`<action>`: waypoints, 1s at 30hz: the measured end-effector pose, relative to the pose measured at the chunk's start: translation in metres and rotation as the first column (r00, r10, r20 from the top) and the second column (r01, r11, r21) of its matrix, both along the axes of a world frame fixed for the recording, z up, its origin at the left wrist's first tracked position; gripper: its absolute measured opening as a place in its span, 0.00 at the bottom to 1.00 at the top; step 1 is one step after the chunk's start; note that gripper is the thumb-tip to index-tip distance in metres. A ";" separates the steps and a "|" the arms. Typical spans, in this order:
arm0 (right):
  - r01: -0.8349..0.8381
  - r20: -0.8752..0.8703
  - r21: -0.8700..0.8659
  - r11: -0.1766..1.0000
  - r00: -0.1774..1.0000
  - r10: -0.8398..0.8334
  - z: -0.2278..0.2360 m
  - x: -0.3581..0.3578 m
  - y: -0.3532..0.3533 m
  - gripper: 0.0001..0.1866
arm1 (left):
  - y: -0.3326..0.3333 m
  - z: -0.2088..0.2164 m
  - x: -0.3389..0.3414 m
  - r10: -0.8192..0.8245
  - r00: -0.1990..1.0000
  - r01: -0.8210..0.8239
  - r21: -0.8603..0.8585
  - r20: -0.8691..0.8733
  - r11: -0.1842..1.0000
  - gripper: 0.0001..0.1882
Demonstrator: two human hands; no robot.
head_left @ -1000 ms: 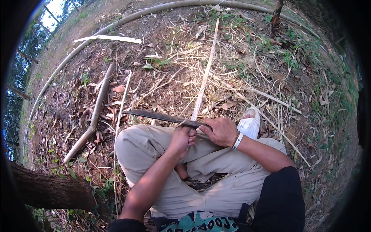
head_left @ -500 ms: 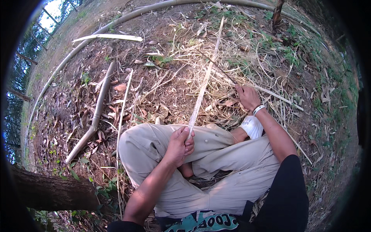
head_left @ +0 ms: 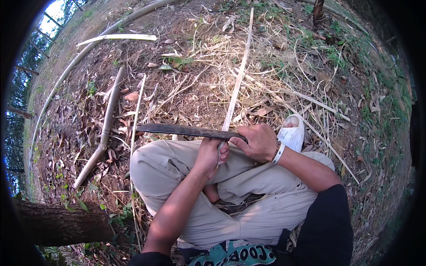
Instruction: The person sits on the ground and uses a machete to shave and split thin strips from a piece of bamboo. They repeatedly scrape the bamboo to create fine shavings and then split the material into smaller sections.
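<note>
My left hand [head_left: 211, 155] is closed around the near end of a long pale bamboo strip [head_left: 238, 86], just above my bent knee. The strip slants away and slightly right over the ground. In my right hand [head_left: 259, 142] is a long dark-bladed machete [head_left: 182, 130], its handle mostly hidden by my fingers. Its blade lies sideways across the strip beside my left hand, tip pointing left. Whether the edge touches the strip, I cannot tell.
Thin bamboo shavings [head_left: 284, 84] litter the ground ahead. To the left lie a bent bamboo pole [head_left: 106, 119], a thin strip [head_left: 138, 106] and a flat pale slat [head_left: 117, 38]. A tree trunk [head_left: 62, 224] is at lower left; a long pole [head_left: 66, 80] curves behind.
My right hand has come in from the right to beside my left hand. The machete has swung from pointing away to lying across the strip. My left hand keeps its hold.
</note>
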State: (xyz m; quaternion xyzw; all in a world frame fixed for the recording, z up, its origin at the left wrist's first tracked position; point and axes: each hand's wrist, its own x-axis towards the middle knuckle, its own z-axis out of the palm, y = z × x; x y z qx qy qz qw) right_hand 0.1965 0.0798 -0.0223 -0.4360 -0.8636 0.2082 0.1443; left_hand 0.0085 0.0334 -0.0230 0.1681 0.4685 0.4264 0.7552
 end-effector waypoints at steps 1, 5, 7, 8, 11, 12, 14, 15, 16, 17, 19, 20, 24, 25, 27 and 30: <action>-0.014 0.020 -0.008 1.000 1.000 0.014 -0.002 -0.001 0.000 0.28 | -0.001 0.000 0.001 0.028 1.000 -0.028 -0.003 0.009 1.000 0.09; -0.013 -0.030 -0.041 0.999 0.999 0.012 -0.003 -0.004 0.004 0.26 | -0.006 -0.007 -0.004 0.044 0.997 -0.047 0.041 0.057 0.998 0.09; 0.064 0.015 -0.044 0.997 0.998 -0.063 -0.009 0.009 0.015 0.26 | -0.007 -0.007 -0.005 0.017 0.998 -0.020 0.042 0.061 0.999 0.10; 0.106 0.034 -0.046 0.993 0.994 -0.104 -0.014 0.019 0.021 0.26 | -0.008 -0.003 -0.005 0.009 0.999 -0.010 0.018 0.048 1.000 0.11; 0.162 0.102 0.068 0.984 0.980 -0.169 -0.037 0.040 0.043 0.28 | -0.012 -0.003 -0.007 -0.008 1.000 0.007 0.009 0.028 1.000 0.13; 0.194 0.125 0.118 0.974 0.970 -0.209 -0.043 0.048 0.053 0.29 | -0.014 -0.004 -0.008 -0.012 1.000 0.012 0.017 0.028 1.000 0.13; 0.462 0.169 -0.063 0.885 0.879 -0.447 -0.040 0.084 0.091 0.30 | -0.025 0.003 -0.008 -0.039 0.999 0.039 0.026 0.006 0.999 0.14; 0.497 0.065 0.211 0.842 0.852 -0.519 -0.056 0.104 0.102 0.31 | -0.021 0.009 -0.008 -0.060 0.998 0.060 0.045 -0.009 0.997 0.14; 0.477 0.006 0.145 0.867 0.876 -0.483 -0.051 0.093 0.105 0.31 | -0.014 0.009 -0.011 -0.033 0.999 0.032 0.043 0.027 0.999 0.13; 0.438 -0.051 0.069 0.896 0.899 -0.435 -0.037 0.073 0.100 0.31 | -0.010 0.008 -0.013 0.007 0.998 -0.008 0.028 0.061 1.000 0.13; 0.337 -0.118 -0.101 0.936 0.930 -0.348 -0.005 0.032 0.072 0.30 | 0.000 0.008 -0.010 0.092 0.990 -0.091 -0.021 0.104 0.996 0.13; 0.238 -0.088 -0.086 0.967 0.965 -0.246 0.003 0.019 0.057 0.29 | 0.005 0.006 -0.009 0.103 0.988 -0.100 -0.033 0.114 0.994 0.13; -0.013 -0.086 -0.003 1.000 0.996 0.013 0.007 0.001 0.013 0.29 | 0.008 0.008 -0.003 0.082 0.991 -0.076 -0.057 0.103 0.995 0.14; -0.025 -0.075 -0.030 0.999 0.997 0.022 0.007 -0.003 0.011 0.28 | 0.007 0.007 -0.001 0.087 0.993 -0.082 -0.069 0.084 0.994 0.14; -0.049 -0.055 -0.083 0.995 0.997 0.045 0.007 -0.008 0.007 0.26 | 0.004 0.005 0.001 0.104 0.993 -0.099 -0.105 0.049 0.990 0.14; -0.064 -0.054 -0.053 0.997 0.997 0.061 -0.002 -0.008 0.010 0.26 | 0.003 0.001 -0.004 0.070 0.991 -0.055 -0.129 0.114 0.990 0.13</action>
